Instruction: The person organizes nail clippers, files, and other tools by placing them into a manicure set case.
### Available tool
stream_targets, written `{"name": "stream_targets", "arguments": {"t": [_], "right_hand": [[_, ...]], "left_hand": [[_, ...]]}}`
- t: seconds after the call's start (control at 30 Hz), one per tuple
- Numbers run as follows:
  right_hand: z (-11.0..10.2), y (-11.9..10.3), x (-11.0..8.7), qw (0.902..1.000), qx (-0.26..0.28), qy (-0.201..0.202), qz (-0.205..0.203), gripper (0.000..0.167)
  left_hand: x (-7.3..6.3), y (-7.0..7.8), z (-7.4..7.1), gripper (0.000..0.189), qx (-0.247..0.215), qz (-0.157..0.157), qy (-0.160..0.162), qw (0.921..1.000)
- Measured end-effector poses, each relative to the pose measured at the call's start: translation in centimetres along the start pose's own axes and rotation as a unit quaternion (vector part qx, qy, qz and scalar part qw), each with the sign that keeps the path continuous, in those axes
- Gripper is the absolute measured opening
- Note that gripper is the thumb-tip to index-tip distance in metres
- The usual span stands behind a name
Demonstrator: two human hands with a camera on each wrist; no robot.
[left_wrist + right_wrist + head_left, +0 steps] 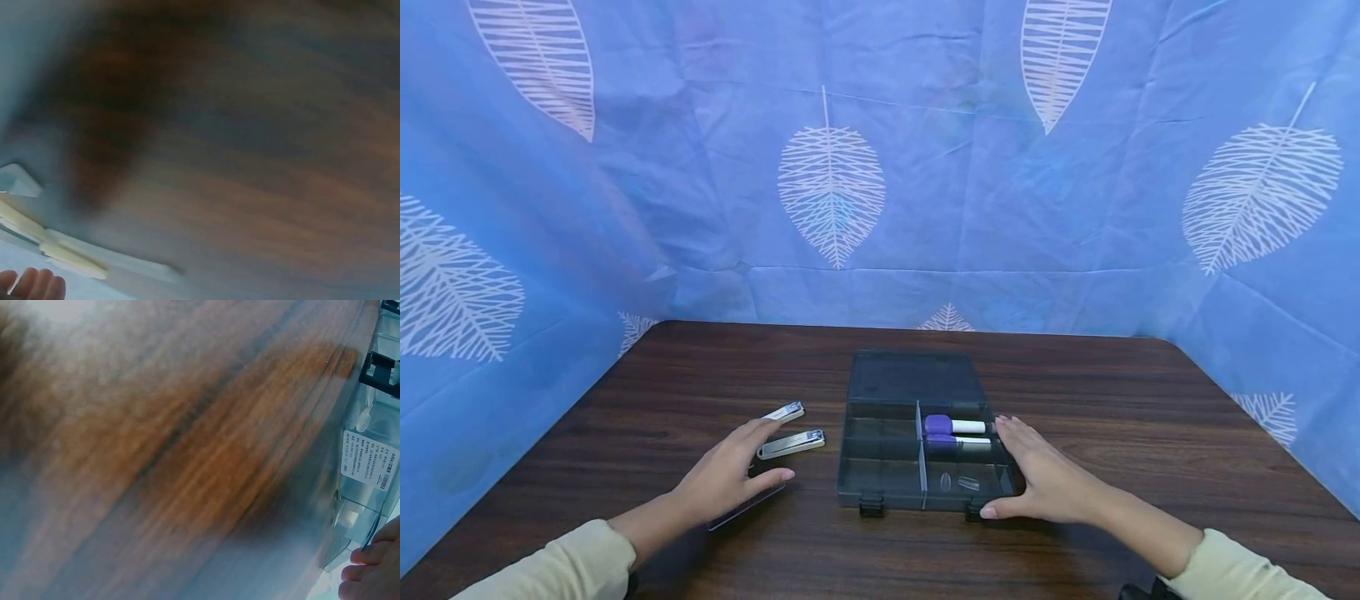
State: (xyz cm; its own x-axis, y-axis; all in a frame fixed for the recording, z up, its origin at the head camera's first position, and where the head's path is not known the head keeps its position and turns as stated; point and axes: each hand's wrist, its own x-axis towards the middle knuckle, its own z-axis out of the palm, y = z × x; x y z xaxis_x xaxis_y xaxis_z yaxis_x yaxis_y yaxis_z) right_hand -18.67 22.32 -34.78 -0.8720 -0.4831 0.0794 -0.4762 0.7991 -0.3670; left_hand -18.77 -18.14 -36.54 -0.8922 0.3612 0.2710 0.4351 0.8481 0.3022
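Note:
A dark see-through compartment box (880, 471) lies with its lid (913, 375) folded back. Two purple-and-white bottles (938, 425) are in its right side, with small clear pieces (968, 483) in the front right compartment. My right hand (1052, 479) rests at the box's right front corner, fingers along the side and thumb by the front latch. To the left, my left hand (722, 475) is low over the table, thumb and fingers apart. Beside its fingers lie two silver nail clippers (792, 444), the farther one partly hidden. A thin dark-edged flat thing (745, 507) shows beneath this hand.
The dark wood table (1075, 375) has rounded far corners. Blue cloth (940, 192) with white leaf prints hangs behind it and along both sides. In the right wrist view, a white printed label (370, 459) is on the box.

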Motion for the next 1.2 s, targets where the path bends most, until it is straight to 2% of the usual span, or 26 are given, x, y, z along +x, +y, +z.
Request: {"name": "stream_targets", "arguments": {"t": [0.23,0.47,0.67,0.8,0.97,1.2], "right_hand": [[-0.1,0.0,0.0,1.0000,-0.004,-0.002,0.003,0.113],[-0.3,0.0,-0.1,0.9999,-0.002,-0.007,0.011,0.113],[-0.4,-0.2,0.0,0.9998,0.005,-0.015,0.014,0.113],[-0.4,-0.3,0.0,0.9997,0.006,-0.017,0.016,0.113],[-0.4,-0.4,-0.1,0.9996,0.010,-0.019,0.016,0.113],[-0.3,-0.2,0.0,0.9997,0.008,-0.019,0.016,0.113]], "left_hand": [[0.6,-1.5,0.5,0.053,-0.012,0.012,-0.003,0.9999],[2.0,-1.7,1.0,0.038,-0.022,0.014,-0.007,0.9996],[2.0,-1.9,1.3,0.022,-0.027,0.035,0.006,0.9990],[2.0,-1.9,1.3,0.016,-0.033,0.017,0.009,0.9993],[2.1,-1.9,1.4,0.010,-0.039,0.011,0.015,0.9991],[2.4,-1.7,1.4,0.008,-0.037,-0.007,0.002,0.9993]]}}
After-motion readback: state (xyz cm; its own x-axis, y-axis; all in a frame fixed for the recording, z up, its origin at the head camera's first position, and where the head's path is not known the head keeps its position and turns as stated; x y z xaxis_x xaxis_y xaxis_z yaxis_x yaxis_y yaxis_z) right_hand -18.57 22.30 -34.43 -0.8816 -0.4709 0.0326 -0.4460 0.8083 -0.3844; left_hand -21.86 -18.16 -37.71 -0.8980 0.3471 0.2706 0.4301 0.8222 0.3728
